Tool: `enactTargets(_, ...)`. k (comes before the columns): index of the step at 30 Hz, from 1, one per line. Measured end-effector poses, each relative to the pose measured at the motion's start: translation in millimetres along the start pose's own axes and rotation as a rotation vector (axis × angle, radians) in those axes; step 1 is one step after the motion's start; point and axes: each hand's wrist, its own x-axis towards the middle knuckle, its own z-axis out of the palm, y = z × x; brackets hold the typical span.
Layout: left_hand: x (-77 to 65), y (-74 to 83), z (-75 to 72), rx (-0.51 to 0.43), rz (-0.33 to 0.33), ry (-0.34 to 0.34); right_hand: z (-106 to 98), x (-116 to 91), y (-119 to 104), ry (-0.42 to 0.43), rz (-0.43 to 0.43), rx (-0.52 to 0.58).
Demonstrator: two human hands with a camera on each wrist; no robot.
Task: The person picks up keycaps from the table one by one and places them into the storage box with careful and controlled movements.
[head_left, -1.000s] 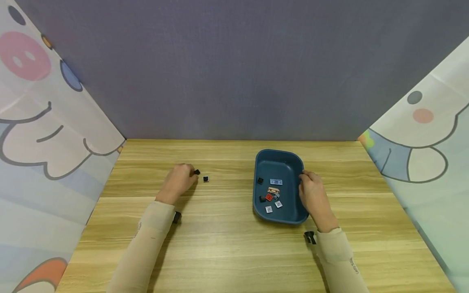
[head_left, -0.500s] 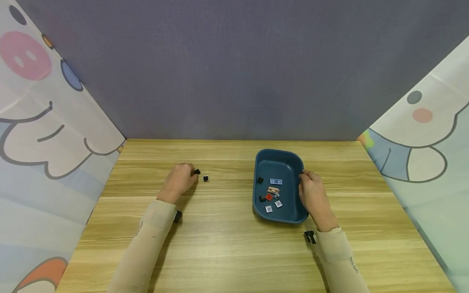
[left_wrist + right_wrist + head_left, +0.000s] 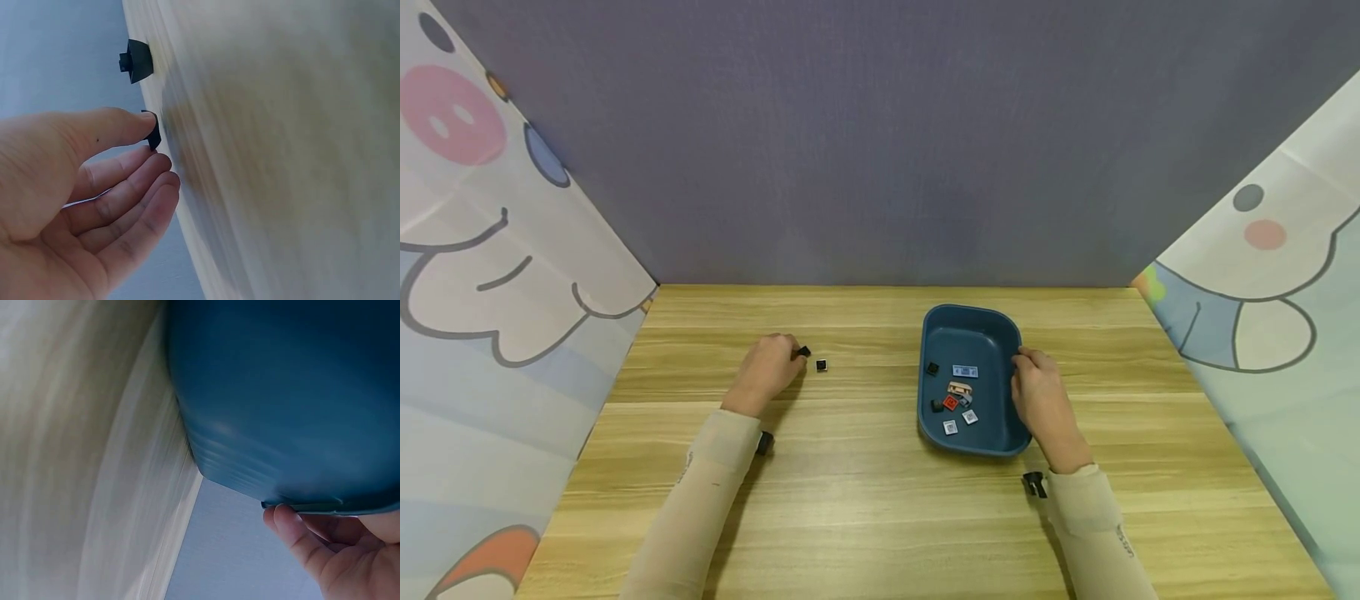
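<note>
My left hand [image 3: 767, 367] is at the left part of the table, pinching a small black keycap [image 3: 152, 132] between thumb and fingertips, close to the tabletop. Beside it on the wood lies another keycap [image 3: 822, 365], dark with a pale edge, its stem [image 3: 124, 62] showing in the left wrist view. On the right, my right hand [image 3: 1045, 400] grips the rim of a dark blue plastic bin [image 3: 977, 319]; the right wrist view has the fingers curled at that rim. Inside the bin lie a red keycap [image 3: 951, 403], a long light-blue keycap [image 3: 966, 372] and several others.
A wooden table [image 3: 850, 500] spreads under both hands. A grey panel [image 3: 880, 150] rises along its back edge, with cartoon-printed sheets [image 3: 497, 250] at the sides. Black wrist-mounted parts [image 3: 1034, 485] hang beside the sleeves.
Almost nothing differs. Both hands, the bin and the keycaps stay in place, apart from a very slight shift of the whole view.
</note>
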Motion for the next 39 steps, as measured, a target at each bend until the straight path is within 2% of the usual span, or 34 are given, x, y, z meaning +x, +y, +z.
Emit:
enactTargets(6,2.1,5.5,-3.8,-0.004,0.043,0.066,0,-1,0,-0.001,0.003,0.001)
enactTargets(9,4.1,14.7,-8.7,0.004,0.082,0.094,0,0,0,0.009,-0.005,-0.001)
enactTargets(14,10.8,39.7,-16.1,0.028,0.142,0.091,0,0,0,0.012,-0.011,-0.011)
enactTargets(21,27.6,82.0,-19.0,0.021,0.185,0.055,0,0,1,0.009,-0.01,-0.008)
enactTargets(28,41.8,120.1,-11.9,0.06,0.297,0.055,2,0,1,0.036,-0.025,-0.007)
enactTargets(32,46.9,136.7,-5.5,0.071,0.335,0.053,1,0,0,0.03,-0.026,-0.001)
enactTargets(39,57.7,167.2,11.7,0.093,0.429,-0.002,1,-1,0,0.023,-0.02,-0.01)
